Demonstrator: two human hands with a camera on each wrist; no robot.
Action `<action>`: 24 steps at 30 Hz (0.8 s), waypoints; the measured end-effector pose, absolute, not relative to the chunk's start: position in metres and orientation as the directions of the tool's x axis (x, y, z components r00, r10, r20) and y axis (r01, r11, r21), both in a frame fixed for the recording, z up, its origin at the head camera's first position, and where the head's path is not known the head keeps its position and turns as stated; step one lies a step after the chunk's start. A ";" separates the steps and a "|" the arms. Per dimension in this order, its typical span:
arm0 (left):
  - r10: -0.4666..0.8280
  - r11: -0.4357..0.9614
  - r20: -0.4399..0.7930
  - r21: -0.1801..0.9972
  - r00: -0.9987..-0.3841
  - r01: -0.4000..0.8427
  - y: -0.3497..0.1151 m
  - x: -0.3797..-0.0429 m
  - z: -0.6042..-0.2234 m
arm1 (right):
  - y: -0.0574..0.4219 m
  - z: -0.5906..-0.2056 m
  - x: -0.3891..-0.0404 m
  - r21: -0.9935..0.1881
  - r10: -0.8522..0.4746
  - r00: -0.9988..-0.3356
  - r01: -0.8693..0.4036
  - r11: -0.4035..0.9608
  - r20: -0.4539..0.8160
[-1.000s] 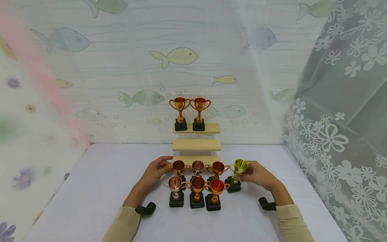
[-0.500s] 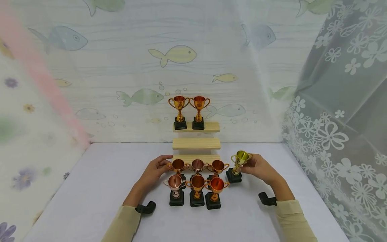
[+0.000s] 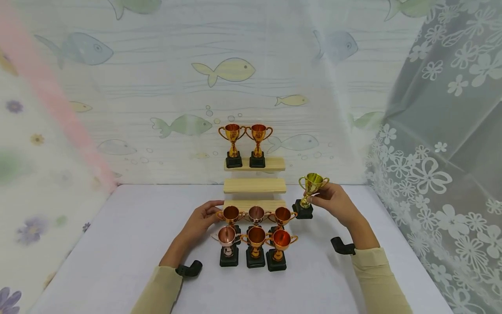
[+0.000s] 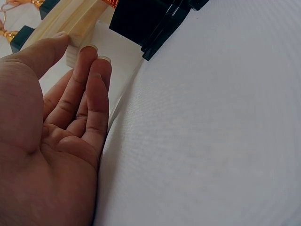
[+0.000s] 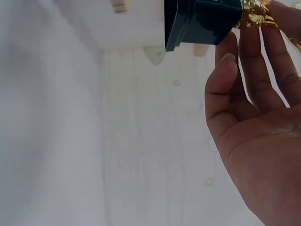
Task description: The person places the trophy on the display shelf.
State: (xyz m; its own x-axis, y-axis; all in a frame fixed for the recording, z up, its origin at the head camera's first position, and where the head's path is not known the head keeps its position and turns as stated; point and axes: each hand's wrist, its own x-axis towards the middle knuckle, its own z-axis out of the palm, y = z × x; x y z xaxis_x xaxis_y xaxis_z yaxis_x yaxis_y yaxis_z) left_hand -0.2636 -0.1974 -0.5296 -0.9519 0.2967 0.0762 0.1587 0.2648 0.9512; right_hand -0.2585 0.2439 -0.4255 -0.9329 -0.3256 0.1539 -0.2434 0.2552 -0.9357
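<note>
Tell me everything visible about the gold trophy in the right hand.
The gold trophy is a shiny, metallic-looking yellow cup with two looped handles, a stem and a dark, squarish stepped base. It leans slightly rightward in the head view and appears lifted off the table, right of the wooden shelves. The right hand pinches its stem.

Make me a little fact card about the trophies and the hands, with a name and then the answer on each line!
Right hand: holds the yellow-gold trophy by its stem
Left hand: at the left end of the lowest wooden board
Top board: two orange-gold trophies standing side by side
In front of the boards: six trophies, two rows of three
Their colours: front-left and back-middle pinkish, the others orange
Bases: black
Table: white
Backdrop: fish pictures
</note>
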 end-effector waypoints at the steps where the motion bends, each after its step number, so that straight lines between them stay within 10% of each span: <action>1: 0.295 0.261 0.079 0.952 -0.952 0.160 -0.198 -0.264 -0.530 | 0.242 -0.421 -0.260 -0.934 -0.317 -0.936 -0.244 0.262 0.155; 24: 0.292 0.246 0.080 0.957 -0.953 0.156 -0.198 -0.261 -0.529 | 0.193 -0.359 -0.320 -0.899 -0.152 -0.954 -0.296 0.323 0.260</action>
State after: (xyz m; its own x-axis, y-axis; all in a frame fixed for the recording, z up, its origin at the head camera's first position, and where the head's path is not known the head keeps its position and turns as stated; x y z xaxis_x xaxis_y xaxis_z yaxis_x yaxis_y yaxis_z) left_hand -0.2613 -0.1982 -0.5286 -0.9530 0.2923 0.0799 0.1556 0.2460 0.9567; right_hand -0.3195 0.1927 -0.3590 -0.9536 -0.1519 0.2598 -0.2964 0.3233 -0.8987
